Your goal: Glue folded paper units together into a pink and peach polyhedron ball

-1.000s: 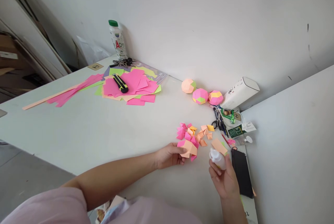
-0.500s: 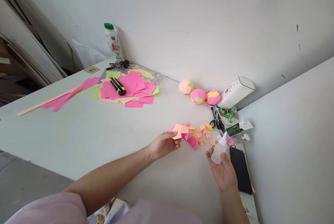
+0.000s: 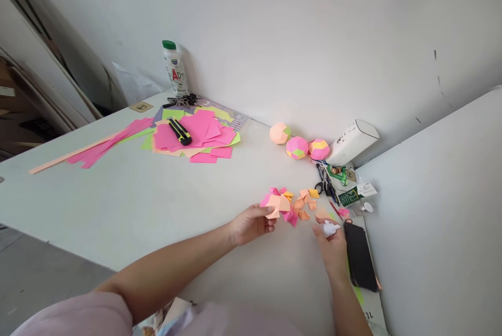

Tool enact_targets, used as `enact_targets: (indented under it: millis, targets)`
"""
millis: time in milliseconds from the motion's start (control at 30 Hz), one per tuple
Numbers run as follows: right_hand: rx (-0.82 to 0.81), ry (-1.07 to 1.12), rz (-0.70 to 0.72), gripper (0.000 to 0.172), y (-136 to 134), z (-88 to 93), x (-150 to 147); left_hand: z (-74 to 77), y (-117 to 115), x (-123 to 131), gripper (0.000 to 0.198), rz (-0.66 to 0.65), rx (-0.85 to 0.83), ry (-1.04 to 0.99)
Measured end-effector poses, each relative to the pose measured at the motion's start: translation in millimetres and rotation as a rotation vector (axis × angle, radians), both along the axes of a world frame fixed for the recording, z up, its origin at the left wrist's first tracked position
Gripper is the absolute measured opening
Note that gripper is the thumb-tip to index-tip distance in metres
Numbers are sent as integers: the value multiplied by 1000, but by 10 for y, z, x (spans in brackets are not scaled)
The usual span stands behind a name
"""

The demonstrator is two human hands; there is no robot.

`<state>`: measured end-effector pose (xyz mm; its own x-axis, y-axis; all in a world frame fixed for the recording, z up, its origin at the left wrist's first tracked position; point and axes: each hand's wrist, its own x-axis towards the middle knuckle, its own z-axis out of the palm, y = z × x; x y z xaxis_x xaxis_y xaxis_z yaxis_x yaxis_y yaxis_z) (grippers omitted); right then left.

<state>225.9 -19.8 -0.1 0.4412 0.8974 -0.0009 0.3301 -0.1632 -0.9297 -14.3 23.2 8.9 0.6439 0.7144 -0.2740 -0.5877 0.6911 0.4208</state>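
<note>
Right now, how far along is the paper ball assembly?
Done: three finished paper balls sit in a row. In hand: the left hand holds a partly joined pink-and-orange piece, the right hand a small white bottle. Left, likely: loose folded units lie beside the hands, and flat sheets wait under the cutter.

Bright, even daylight; soft shadows, wide-angle bending at edges.
</note>
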Motion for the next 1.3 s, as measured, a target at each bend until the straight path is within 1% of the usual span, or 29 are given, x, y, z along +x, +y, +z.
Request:
enact_targets:
  millis: [133,200,267,333,367,400,433,467,500,533,567,633,667,733,833,933,1033,1167,1300]
  targets:
    - [16,10,-21,52,21,-30,-8,-9,-13,11,18,-10,7,7]
    - [106,-27,-46,58,14,-37,-11,-5,-15,14,18,-2,6,13]
    - [303,-191,-98,58,-24,-18,-4,-1,-17,17,19,-3,4,12]
    - [584,-492,-169,54,-97,15,3,-5,-20,22,20,-7,3,7]
    - [746,-642,-180,47,-142,28,-2,-11,-22,26,20,-10,0,7]
    - [874,-760,-153,40,-187,33,-19,-19,-24,31,20,-6,1,3]
    - [930,-832,-83,34,-228,29,-51,-28,-26,36,19,-10,-1,-2]
    - [935,-866,31,33,-260,16,-96,-37,-27,41,18,-5,-7,-4]
    - [899,-874,171,35,-280,-7,-152,-43,-29,46,18,-2,-12,-4]
    - [829,-856,288,36,-285,-36,-214,-48,-31,50,17,5,-13,-2]
    - [745,-830,362,38,-278,-68,-274,-50,-33,52,16,10,-12,1]
    - [552,-808,443,41,-237,-131,-366,-48,-37,53,15,14,-5,3]
    - [469,-824,462,43,-211,-158,-390,-45,-38,52,15,14,-4,2]
    - [360,-879,491,47,-171,-199,-398,-40,-38,49,15,16,-8,-4]
    - [285,-942,540,47,-155,-232,-365,-39,-37,50,13,26,-15,-12]
    - [254,-953,564,45,-170,-255,-345,-52,-37,55,11,31,-10,-12]
    - [261,-948,567,45,-179,-286,-347,-73,-33,62,11,56,-7,-15]
    - [271,-1004,615,54,-171,-320,-353,-87,-9,74,17,113,9,-30]
    - [232,-1036,677,61,-147,-336,-364,-82,12,84,21,119,36,-37]
